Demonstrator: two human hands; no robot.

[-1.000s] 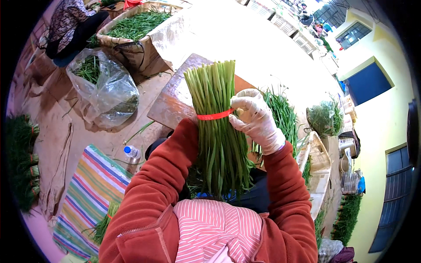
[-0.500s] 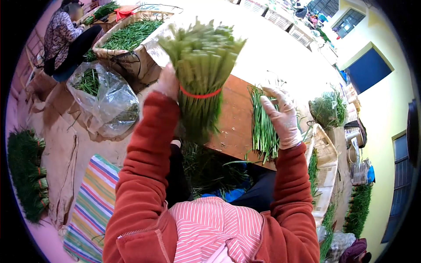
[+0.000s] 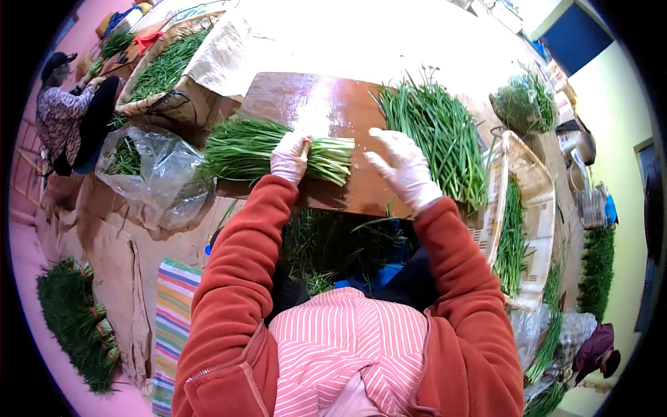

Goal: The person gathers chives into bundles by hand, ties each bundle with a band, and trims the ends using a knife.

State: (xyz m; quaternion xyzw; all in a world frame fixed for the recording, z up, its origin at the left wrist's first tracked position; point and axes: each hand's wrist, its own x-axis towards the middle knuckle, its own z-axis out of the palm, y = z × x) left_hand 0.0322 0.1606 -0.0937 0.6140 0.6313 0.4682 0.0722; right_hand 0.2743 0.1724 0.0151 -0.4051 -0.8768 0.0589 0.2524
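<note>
My left hand (image 3: 288, 158), in a thin whitish glove, is closed round a bundle of green chives (image 3: 243, 147). The bundle lies sideways along the near left part of a brown wooden table (image 3: 278, 90). Its leafy ends point left and its pale stem ends point right; a bit of red band shows at my fingers. My right hand (image 3: 406, 170), gloved alike, hovers open over the table, fingers apart and holding nothing. Just beyond it, a pile of loose chives (image 3: 434, 132) covers the table's right end.
A long crate (image 3: 538, 184) with chives stands at the right. On the left are a clear plastic bag (image 3: 170, 187) of greens, a full basket (image 3: 170, 69) and a seated co-worker (image 3: 66, 115). Banded bundles (image 3: 76, 323) lie on the floor beside a striped sheet (image 3: 174, 299).
The chive bundle came down from upright in the air to lying on the table, turned sideways, still in my left hand. My right hand moved left, off the loose chives.
</note>
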